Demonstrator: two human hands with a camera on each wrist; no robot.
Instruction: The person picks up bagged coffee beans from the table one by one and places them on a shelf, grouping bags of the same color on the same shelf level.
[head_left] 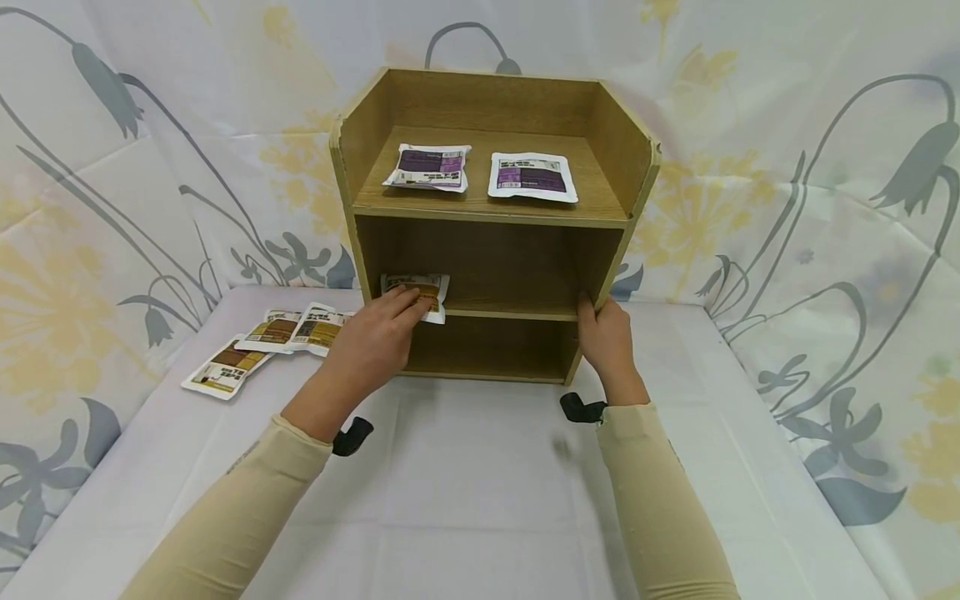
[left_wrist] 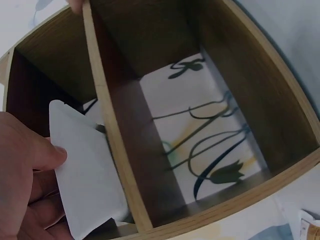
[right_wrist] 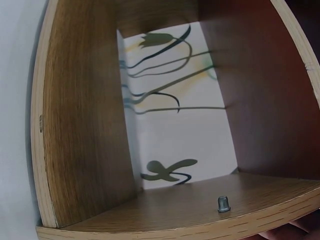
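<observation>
A small wooden shelf unit stands on the white-covered table. My left hand holds a flat pouch with a brown and yellow label at the left end of the middle shelf. In the left wrist view the pouch's plain white back faces the camera, with the thumb on it and the other fingers behind. On the far side, my right hand grips the unit's right side panel near the middle shelf. Only part of its fingers shows in the right wrist view, beyond the panel's edge.
Two pouches with purple labels, a left one and a right one, lie on the top shelf. Several brown and yellow pouches overlap on the table at left. A metal peg sticks out inside the side panel.
</observation>
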